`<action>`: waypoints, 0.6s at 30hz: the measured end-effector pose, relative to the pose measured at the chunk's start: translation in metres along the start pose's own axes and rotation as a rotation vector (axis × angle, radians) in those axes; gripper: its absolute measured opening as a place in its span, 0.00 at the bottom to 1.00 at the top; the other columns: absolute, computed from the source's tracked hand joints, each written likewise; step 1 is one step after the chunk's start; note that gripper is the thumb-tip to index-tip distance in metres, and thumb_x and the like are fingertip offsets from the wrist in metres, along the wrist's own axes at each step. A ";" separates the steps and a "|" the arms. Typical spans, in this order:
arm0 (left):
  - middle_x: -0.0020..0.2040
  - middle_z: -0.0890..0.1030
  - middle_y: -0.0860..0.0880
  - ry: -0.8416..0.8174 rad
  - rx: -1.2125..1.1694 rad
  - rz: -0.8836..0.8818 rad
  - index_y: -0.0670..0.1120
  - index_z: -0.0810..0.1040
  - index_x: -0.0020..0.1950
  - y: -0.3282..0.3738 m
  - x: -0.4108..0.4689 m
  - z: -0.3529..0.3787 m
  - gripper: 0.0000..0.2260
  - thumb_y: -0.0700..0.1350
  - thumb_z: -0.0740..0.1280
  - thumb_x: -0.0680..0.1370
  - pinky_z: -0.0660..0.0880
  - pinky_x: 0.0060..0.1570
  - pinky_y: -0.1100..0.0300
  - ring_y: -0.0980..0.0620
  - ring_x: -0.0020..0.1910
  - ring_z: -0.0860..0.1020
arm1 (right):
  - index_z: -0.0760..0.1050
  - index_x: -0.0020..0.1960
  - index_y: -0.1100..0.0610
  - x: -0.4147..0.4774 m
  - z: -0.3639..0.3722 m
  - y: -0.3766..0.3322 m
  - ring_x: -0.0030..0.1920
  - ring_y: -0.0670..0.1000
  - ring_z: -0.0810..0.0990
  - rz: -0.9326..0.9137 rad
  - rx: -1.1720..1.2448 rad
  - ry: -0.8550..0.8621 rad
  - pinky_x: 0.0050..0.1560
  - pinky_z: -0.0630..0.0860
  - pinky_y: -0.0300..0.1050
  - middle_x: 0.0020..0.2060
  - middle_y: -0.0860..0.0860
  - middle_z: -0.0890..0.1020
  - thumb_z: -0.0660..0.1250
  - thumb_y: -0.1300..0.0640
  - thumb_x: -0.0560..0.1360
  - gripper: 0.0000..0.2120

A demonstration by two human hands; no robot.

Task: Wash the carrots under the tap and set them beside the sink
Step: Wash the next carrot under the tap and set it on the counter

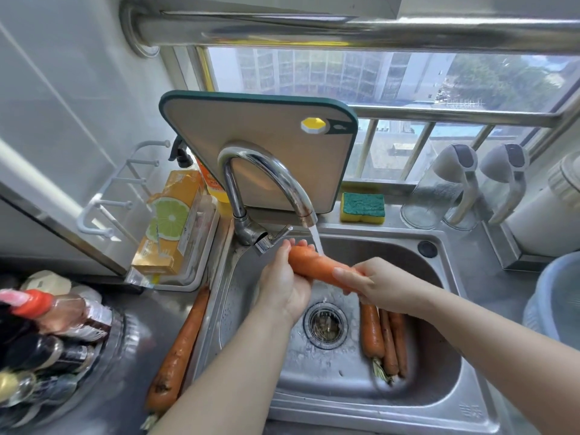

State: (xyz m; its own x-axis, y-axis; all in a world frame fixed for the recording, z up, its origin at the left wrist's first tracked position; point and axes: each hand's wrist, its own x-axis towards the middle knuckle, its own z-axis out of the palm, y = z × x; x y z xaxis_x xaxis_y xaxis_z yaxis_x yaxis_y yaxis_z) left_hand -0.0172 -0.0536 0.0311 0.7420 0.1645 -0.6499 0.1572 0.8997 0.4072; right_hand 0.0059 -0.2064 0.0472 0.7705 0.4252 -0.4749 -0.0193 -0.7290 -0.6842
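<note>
Water runs from the curved chrome tap onto an orange carrot held across the steel sink. My left hand grips the carrot's thick end, and my right hand grips its thin end. Three more carrots lie in the basin to the right of the drain. One long carrot lies on the counter just left of the sink, its leafy end toward me.
A rack of sauce bottles stands at the left. An orange box in a white tray sits left of the tap, a cutting board behind it. At the right are a sponge, two glass dispensers and a pale blue basin.
</note>
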 end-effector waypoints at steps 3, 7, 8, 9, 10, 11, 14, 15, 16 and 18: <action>0.42 0.78 0.41 -0.068 0.071 -0.029 0.42 0.73 0.43 -0.006 -0.004 0.002 0.11 0.44 0.57 0.82 0.74 0.52 0.50 0.47 0.43 0.77 | 0.75 0.37 0.57 -0.005 -0.003 0.011 0.20 0.46 0.58 0.242 0.478 -0.247 0.21 0.54 0.37 0.21 0.48 0.65 0.54 0.35 0.76 0.27; 0.45 0.78 0.41 -0.111 0.140 -0.056 0.39 0.72 0.49 -0.011 -0.008 0.008 0.11 0.45 0.56 0.83 0.75 0.50 0.50 0.46 0.46 0.78 | 0.74 0.35 0.56 -0.007 -0.007 0.020 0.18 0.45 0.56 0.384 0.712 -0.364 0.21 0.52 0.34 0.21 0.49 0.63 0.54 0.33 0.74 0.28; 0.45 0.77 0.42 -0.092 0.161 -0.032 0.40 0.72 0.49 -0.012 -0.007 0.010 0.10 0.45 0.55 0.83 0.75 0.49 0.50 0.47 0.45 0.78 | 0.75 0.36 0.56 -0.009 -0.007 0.018 0.19 0.46 0.57 0.356 0.645 -0.320 0.20 0.53 0.34 0.21 0.49 0.64 0.54 0.34 0.75 0.28; 0.44 0.77 0.42 -0.067 0.179 -0.002 0.40 0.71 0.48 -0.013 -0.006 0.013 0.10 0.44 0.55 0.83 0.75 0.50 0.50 0.47 0.44 0.77 | 0.75 0.37 0.57 -0.010 -0.006 0.015 0.19 0.46 0.59 0.298 0.527 -0.245 0.20 0.55 0.35 0.21 0.49 0.66 0.54 0.35 0.76 0.28; 0.44 0.76 0.43 -0.037 0.191 0.023 0.40 0.71 0.46 -0.014 -0.004 0.016 0.10 0.43 0.55 0.83 0.74 0.51 0.50 0.48 0.44 0.77 | 0.76 0.36 0.57 -0.011 -0.003 0.011 0.18 0.46 0.61 0.223 0.380 -0.145 0.20 0.58 0.36 0.21 0.48 0.68 0.54 0.36 0.77 0.27; 0.43 0.76 0.43 -0.006 0.197 0.037 0.40 0.71 0.45 -0.014 -0.003 0.019 0.10 0.42 0.55 0.83 0.73 0.52 0.49 0.48 0.43 0.77 | 0.77 0.35 0.57 -0.012 -0.001 0.009 0.19 0.45 0.64 0.143 0.225 -0.032 0.21 0.61 0.35 0.21 0.49 0.70 0.55 0.37 0.77 0.27; 0.41 0.76 0.42 0.095 0.174 0.047 0.39 0.72 0.44 -0.011 0.002 0.023 0.08 0.40 0.58 0.81 0.75 0.49 0.49 0.48 0.40 0.76 | 0.74 0.34 0.55 -0.013 0.005 0.010 0.27 0.47 0.72 -0.078 -0.220 0.295 0.29 0.65 0.43 0.25 0.50 0.74 0.56 0.36 0.76 0.25; 0.41 0.76 0.42 0.125 0.148 0.043 0.39 0.72 0.44 -0.011 0.005 0.022 0.08 0.39 0.59 0.81 0.76 0.50 0.48 0.48 0.39 0.76 | 0.73 0.35 0.54 -0.012 0.006 0.013 0.29 0.49 0.73 -0.152 -0.413 0.419 0.30 0.64 0.44 0.26 0.49 0.75 0.55 0.34 0.74 0.25; 0.41 0.76 0.43 0.149 0.117 0.030 0.40 0.72 0.43 -0.010 0.007 0.020 0.08 0.39 0.59 0.81 0.76 0.53 0.48 0.48 0.40 0.76 | 0.73 0.35 0.53 -0.009 0.006 0.019 0.29 0.50 0.75 -0.245 -0.595 0.537 0.29 0.63 0.43 0.26 0.49 0.76 0.55 0.32 0.73 0.25; 0.43 0.76 0.43 0.181 0.081 -0.025 0.42 0.72 0.43 -0.009 0.009 0.014 0.08 0.40 0.59 0.82 0.74 0.58 0.46 0.47 0.45 0.76 | 0.76 0.37 0.52 -0.005 0.004 0.028 0.28 0.51 0.78 -0.445 -0.752 0.675 0.30 0.65 0.41 0.27 0.47 0.78 0.56 0.32 0.72 0.24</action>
State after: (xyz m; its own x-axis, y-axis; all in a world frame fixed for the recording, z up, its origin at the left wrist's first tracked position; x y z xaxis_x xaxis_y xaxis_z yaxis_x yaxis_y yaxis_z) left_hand -0.0029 -0.0661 0.0310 0.6093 0.2186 -0.7622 0.2315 0.8703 0.4347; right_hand -0.0011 -0.2261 0.0281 0.8062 0.5176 0.2865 0.5622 -0.8211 -0.0987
